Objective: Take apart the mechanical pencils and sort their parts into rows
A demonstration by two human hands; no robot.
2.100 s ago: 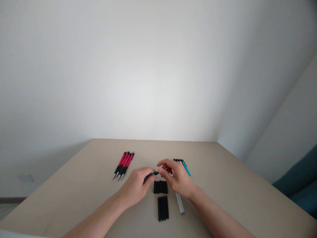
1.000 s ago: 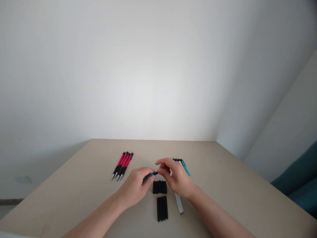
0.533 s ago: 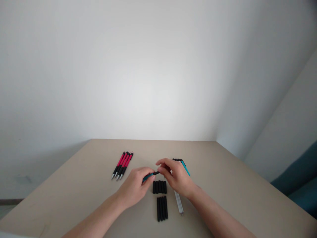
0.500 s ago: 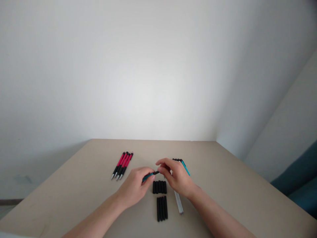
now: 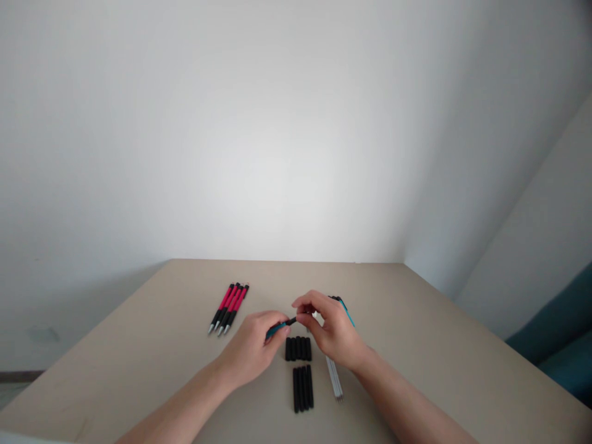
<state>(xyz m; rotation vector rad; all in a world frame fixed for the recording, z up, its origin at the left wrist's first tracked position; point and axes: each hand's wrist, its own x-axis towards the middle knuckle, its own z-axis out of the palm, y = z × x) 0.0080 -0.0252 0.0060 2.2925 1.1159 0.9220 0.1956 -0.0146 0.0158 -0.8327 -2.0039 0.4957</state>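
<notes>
My left hand (image 5: 252, 348) grips a teal pen barrel (image 5: 279, 326) above the beige table (image 5: 161, 345). My right hand (image 5: 330, 330) pinches the barrel's black end between thumb and forefinger. Right below the hands lie a row of short black grip sleeves (image 5: 298, 348) and a row of longer black pen parts (image 5: 303, 388). White refills (image 5: 335, 382) stick out from under my right wrist. Behind my right hand several teal pen parts (image 5: 346, 308) are partly hidden.
Several red and black pens (image 5: 229, 307) lie side by side at the back left of the table. A white wall stands behind the table. A dark teal seat (image 5: 562, 345) is off the table's right edge.
Almost nothing has moved. My right hand's fingers have shifted slightly on the black end of the barrel and now cover more of the teal parts behind.
</notes>
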